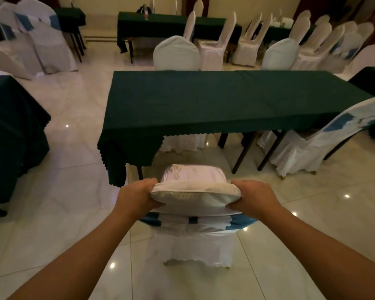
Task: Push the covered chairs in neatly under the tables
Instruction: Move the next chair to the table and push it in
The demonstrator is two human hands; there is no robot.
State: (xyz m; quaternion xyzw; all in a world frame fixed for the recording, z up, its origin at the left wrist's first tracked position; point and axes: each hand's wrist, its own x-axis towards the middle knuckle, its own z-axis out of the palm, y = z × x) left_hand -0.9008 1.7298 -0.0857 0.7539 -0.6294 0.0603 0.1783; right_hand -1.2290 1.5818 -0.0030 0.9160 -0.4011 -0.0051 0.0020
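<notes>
A white-covered chair (195, 198) with a blue sash stands right below me, its seat facing the long table with the dark green cloth (214, 98). My left hand (136, 197) grips the left end of the chair's top edge. On the right end, my right hand (252, 199) holds the same edge. The seat's front lies just short of the table's near left corner, apart from the hanging cloth. Another covered chair with a blue sash (316, 135) leans in at the table's near right side.
Two white chairs (175, 54) stand along the table's far side, with more covered chairs and green tables behind. Another green-clothed table (11, 126) stands at the left. The glossy tiled floor (69, 169) lies open between the tables.
</notes>
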